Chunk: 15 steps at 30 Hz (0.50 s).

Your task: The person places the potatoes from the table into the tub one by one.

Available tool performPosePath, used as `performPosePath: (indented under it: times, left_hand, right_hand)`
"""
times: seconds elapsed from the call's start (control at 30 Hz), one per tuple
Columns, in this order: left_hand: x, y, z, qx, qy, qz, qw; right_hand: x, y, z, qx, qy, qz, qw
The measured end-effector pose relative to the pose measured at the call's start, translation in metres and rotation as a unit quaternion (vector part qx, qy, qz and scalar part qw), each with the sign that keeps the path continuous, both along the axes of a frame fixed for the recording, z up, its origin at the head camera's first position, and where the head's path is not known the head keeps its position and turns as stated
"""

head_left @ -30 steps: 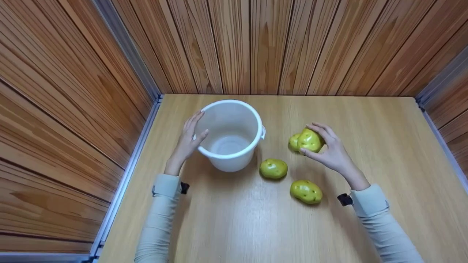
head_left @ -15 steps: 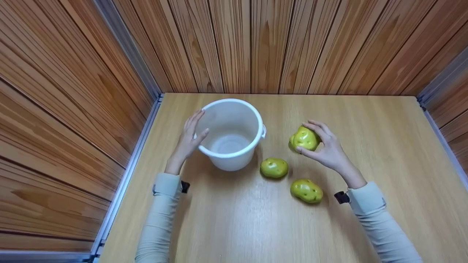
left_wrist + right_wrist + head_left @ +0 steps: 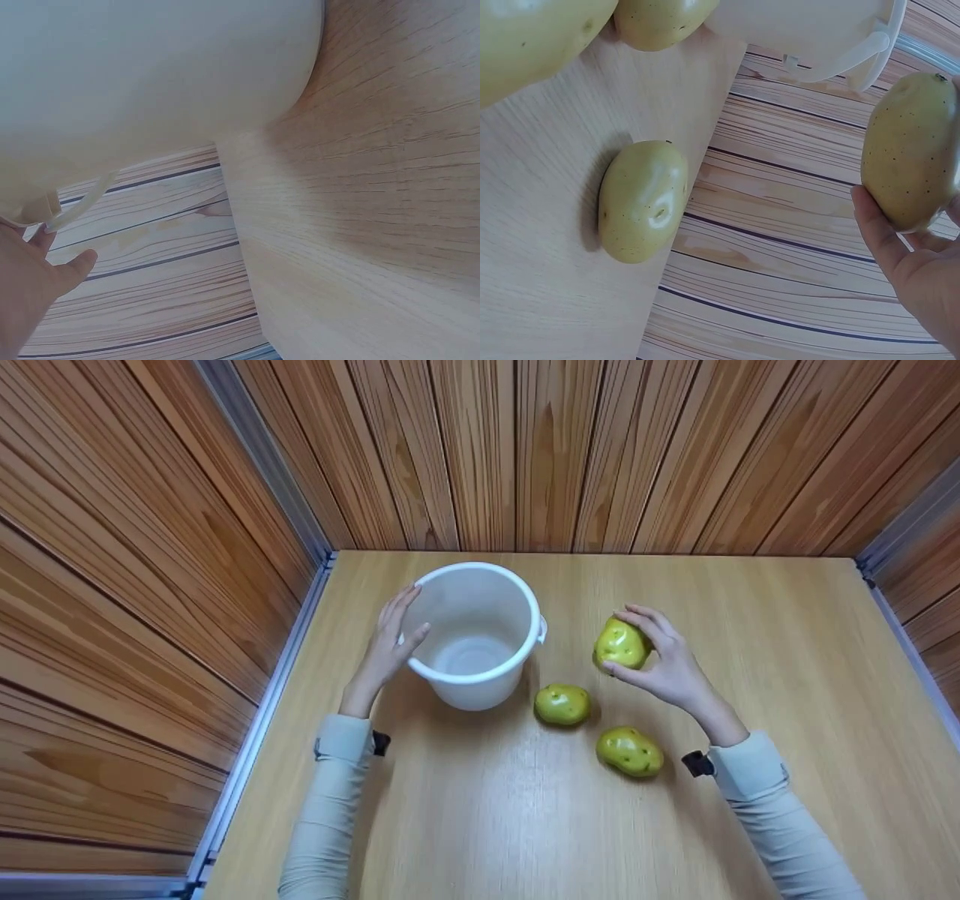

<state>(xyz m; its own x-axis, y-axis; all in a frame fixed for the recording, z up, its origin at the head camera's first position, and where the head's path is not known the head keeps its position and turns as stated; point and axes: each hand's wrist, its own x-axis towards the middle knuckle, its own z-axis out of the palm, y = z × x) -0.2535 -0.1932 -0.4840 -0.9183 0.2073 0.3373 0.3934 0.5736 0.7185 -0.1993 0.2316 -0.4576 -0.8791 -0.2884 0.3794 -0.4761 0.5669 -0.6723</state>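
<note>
The white plastic bucket (image 3: 472, 682) stands upright at the left of the table. My left hand (image 3: 388, 641) holds its left rim, thumb over the opening and fingers along the outside; in the left wrist view the fingers lie beside its handle (image 3: 86, 202). My right hand (image 3: 664, 660) grips a yellow-green potato (image 3: 622, 645) between thumb and fingers, held up off the table to the right of the bucket. Below it sits another potato (image 3: 641, 202), hidden by the held one in the head view.
Two more potatoes lie on the table: one (image 3: 562, 705) just right of the bucket, the other (image 3: 630, 751) nearer the front. Wood-panelled walls (image 3: 555, 457) stand at the back and sides. Metal rails (image 3: 277, 697) edge the table.
My right hand has moved a little to the left with the potato, which now covers the one behind it in the head view. My left hand and the bucket have stayed put.
</note>
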Motion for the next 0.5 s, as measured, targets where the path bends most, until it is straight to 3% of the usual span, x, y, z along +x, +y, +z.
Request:
performPosePath:
  times: [0.5]
  left_hand:
    - [0.0015, 0.0005, 0.0016, 0.012, -0.013, -0.001, 0.9998]
  right_hand:
    - [-0.0006, -0.0062, 0.0013, -0.009, 0.004, 0.007, 0.9999]
